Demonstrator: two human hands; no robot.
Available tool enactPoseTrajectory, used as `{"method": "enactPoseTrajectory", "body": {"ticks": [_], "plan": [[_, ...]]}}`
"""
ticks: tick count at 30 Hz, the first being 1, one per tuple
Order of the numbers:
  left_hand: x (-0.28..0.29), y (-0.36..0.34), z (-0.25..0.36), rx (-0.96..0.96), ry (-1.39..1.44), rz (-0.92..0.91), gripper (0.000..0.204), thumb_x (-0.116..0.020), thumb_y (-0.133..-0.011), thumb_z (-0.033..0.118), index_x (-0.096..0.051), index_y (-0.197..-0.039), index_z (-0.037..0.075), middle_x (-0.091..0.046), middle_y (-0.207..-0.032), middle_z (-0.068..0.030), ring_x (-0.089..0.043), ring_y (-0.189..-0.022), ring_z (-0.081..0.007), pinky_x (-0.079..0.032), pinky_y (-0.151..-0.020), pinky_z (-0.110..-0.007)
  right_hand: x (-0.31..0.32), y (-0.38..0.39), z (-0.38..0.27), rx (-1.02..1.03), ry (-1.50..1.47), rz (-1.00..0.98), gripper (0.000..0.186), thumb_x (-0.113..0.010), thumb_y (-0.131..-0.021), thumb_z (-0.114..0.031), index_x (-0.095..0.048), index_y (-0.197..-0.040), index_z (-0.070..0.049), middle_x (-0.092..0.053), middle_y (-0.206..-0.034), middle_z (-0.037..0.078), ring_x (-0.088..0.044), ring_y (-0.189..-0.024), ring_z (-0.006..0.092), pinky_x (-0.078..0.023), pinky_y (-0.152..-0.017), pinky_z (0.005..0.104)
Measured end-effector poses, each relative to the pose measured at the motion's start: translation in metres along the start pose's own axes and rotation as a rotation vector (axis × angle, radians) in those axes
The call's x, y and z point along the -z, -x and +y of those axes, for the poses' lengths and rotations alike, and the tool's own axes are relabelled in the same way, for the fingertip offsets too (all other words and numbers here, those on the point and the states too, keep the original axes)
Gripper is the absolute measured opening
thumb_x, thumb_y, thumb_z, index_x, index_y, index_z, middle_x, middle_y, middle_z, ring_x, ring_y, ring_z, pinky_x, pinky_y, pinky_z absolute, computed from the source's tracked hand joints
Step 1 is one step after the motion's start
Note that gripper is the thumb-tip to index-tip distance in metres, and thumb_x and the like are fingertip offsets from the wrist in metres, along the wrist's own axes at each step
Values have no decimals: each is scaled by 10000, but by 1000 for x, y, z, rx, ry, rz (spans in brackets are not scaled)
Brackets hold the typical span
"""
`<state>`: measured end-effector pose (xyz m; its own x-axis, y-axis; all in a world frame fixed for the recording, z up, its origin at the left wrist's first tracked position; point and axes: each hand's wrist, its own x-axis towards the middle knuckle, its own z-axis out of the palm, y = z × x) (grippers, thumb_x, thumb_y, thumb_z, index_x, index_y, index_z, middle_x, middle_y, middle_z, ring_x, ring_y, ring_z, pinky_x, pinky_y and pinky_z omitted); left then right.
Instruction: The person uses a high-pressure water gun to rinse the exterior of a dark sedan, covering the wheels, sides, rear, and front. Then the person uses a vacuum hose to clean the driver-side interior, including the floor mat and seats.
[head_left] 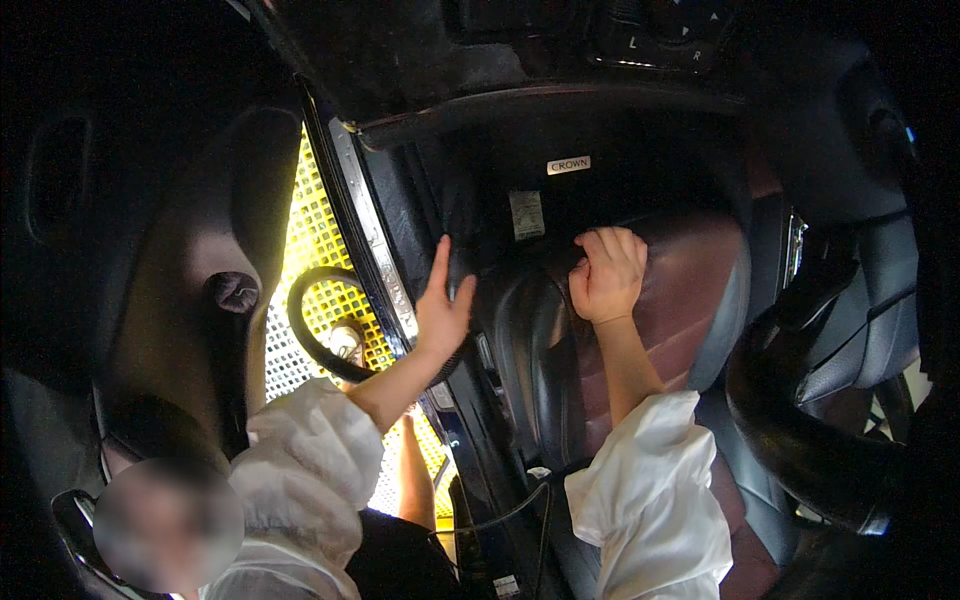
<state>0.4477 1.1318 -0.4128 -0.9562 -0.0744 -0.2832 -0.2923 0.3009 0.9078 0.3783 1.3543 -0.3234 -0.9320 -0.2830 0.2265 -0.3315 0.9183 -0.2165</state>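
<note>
My left hand [443, 312] is over the door sill [375, 235] of a car, palm down, fingers stretched and spread, nothing in it. To its right, my right hand [610, 275] is over the red-brown seat cushion [690, 270], with its fingers curled in. Its fingertips are turned down out of sight, so whatever it may hold cannot be made out. Between the hands lies the black side bolster [535, 320] of the seat. A thick black hose [297, 320] loops outside the sill and passes behind my left forearm.
The open door [180, 260] stands at left. Yellow and white floor grating [315, 220] shows in the gap, with a shoe [346, 340] on it. A thick, dark curved rim [760, 400] is at right. A thin black cable [510, 515] runs near my right sleeve.
</note>
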Motion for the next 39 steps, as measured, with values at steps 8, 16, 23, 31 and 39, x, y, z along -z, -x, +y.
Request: {"method": "enactPoseTrajectory", "body": {"ticks": [8,16,23,31,39], "plan": [[48,-153,36,153,-71,-83,614,-631,-945,214,-378,-1504,225,-660,-725,-111,-558,-469,-145,-474,-456,-311,-3,-4,-4,42,-9,-5,249,-595,-658,-152,-629,-892,-76,-567,-889,85,-537,-916,299,-407,-848,426],[93,23,30,174,-175,-485,659,-651,-922,174,-357,-1511,198,-551,-1395,-162,-672,-730,-207,-550,-768,-336,-6,3,-3,11,15,-22,243,-603,-664,-147,-633,-892,-69,-574,-891,92,-536,-920,298,-405,-858,422],[65,-107,142,256,125,-401,604,-584,-974,182,-335,-1524,226,-640,-841,-60,-544,-498,-116,-454,-426,-271,0,8,3,3,-17,19,248,-601,-665,-147,-634,-897,-66,-572,-895,90,-535,-920,300,-407,-866,425],[20,-79,83,19,-477,-362,557,-601,-920,335,-448,-1431,173,-649,-1030,-319,-621,-961,-504,-507,-897,-555,-3,3,-1,17,-7,-2,249,-603,-676,-158,-640,-905,-67,-582,-913,87,-537,-924,297,-406,-876,427],[58,-119,141,136,-72,-447,533,-569,-985,286,-405,-1484,197,-670,-768,-108,-588,-472,-151,-502,-474,-310,-1,12,5,-22,-8,0,273,-615,-655,-147,-646,-915,-71,-584,-897,87,-541,-923,302,-406,-878,424]]}}
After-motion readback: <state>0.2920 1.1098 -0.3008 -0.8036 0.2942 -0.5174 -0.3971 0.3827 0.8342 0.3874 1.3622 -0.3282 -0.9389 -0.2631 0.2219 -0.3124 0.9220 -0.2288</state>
